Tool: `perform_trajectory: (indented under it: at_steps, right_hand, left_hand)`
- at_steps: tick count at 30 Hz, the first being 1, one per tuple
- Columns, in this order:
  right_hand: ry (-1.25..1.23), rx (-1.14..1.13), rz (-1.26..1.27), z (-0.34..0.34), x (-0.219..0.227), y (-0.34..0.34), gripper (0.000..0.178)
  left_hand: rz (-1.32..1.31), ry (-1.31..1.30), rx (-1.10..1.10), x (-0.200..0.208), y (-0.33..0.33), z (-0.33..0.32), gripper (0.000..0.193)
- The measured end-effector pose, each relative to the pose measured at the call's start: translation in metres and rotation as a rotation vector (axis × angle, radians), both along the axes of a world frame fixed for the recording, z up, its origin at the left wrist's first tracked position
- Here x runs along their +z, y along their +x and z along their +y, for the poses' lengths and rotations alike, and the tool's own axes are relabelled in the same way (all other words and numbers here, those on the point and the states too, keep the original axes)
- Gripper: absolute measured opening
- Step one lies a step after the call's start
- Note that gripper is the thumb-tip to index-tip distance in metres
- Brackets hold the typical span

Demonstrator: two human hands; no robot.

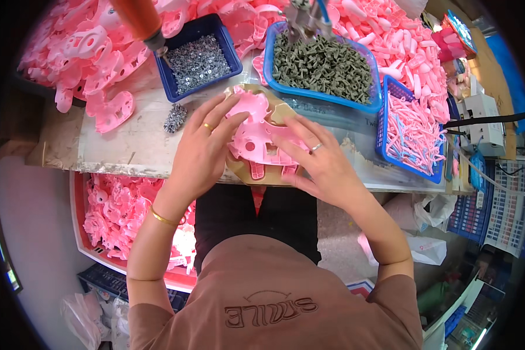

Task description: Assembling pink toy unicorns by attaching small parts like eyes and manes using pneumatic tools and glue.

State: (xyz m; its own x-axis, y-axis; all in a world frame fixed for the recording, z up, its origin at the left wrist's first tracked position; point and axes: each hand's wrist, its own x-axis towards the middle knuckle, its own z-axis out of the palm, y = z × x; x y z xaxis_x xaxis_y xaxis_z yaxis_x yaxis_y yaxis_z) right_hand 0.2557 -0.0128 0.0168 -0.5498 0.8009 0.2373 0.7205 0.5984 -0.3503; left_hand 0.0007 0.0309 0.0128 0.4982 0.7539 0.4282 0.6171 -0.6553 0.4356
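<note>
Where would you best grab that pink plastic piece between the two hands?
Probably by its outer edges, from left and right at once: the pink piece lies on a brown pad, and its middle has openings. The left hand and right hand flank it.

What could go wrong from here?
The loose heap of small silver metal pieces beside the left hand might scatter if that arm brushes it. The openwork pink plastic shell beneath both hands lies near the front edge of the table, so it could drop if nudged that way.
</note>
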Motion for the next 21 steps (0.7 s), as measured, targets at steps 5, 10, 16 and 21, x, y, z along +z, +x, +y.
perform_trajectory:
  at_steps: [5, 10, 16, 21]
  right_hand:
    - [0.038, -0.079, 0.07, 0.002, 0.01, 0.014, 0.066]
    - [-0.06, -0.139, 0.151, 0.002, -0.001, 0.019, 0.059]
    - [0.046, -0.219, -0.024, -0.003, 0.007, 0.005, 0.055]
    - [0.029, -0.241, 0.01, 0.001, 0.001, 0.004, 0.055]
  left_hand:
    - [-0.041, -0.06, -0.049, -0.002, 0.002, -0.008, 0.042]
    - [0.114, -0.06, -0.053, -0.009, 0.018, -0.012, 0.066]
    - [0.118, -0.088, -0.028, -0.011, 0.021, -0.015, 0.067]
    - [0.134, -0.08, -0.01, -0.008, 0.02, -0.016, 0.067]
